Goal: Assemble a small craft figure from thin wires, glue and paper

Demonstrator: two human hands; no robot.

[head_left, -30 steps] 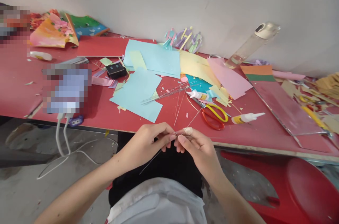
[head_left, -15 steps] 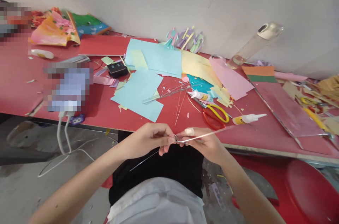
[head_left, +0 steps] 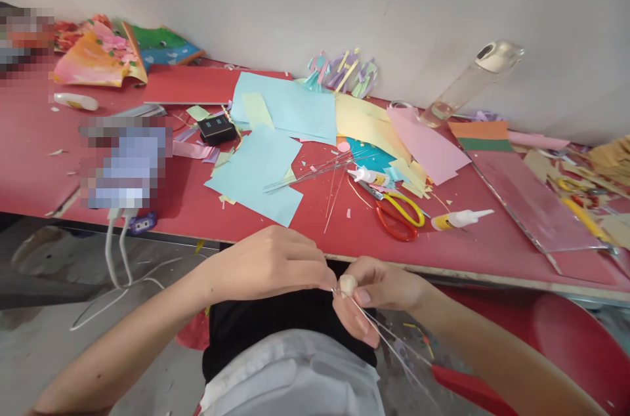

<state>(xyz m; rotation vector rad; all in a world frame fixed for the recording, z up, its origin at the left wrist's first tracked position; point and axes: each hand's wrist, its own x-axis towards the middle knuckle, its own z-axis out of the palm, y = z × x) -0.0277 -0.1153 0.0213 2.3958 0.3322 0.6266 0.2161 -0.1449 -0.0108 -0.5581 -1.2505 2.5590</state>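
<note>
Just off the table's front edge, above my lap, my left hand [head_left: 275, 266] and my right hand [head_left: 377, 291] meet at the fingertips. Thin pale wires [head_left: 381, 327] run from the right hand's pinch down to the right, their far ends blurred; one looks like a narrow paper strip. My left fingertips close on the wires' small upper end, largely hidden by the fingers. A pale wrap covers one right fingertip. On the table beyond lie a bundle of thin wires [head_left: 315, 173], scissors [head_left: 401, 212] with red and yellow handles, and a glue bottle [head_left: 460, 219].
Blue paper sheets [head_left: 260, 163], yellow paper [head_left: 367, 117] and pink paper [head_left: 428, 147] cover the red table [head_left: 236, 222]. A tall clear bottle [head_left: 455, 88] stands near the wall. Charging cables [head_left: 118, 252] hang off the left edge. A red stool [head_left: 575, 350] is at lower right.
Both hands have turned and moved slightly lower. The wires now point down to the right instead of out to both sides. My left hand now shows its back, fingers reaching to the right hand.
</note>
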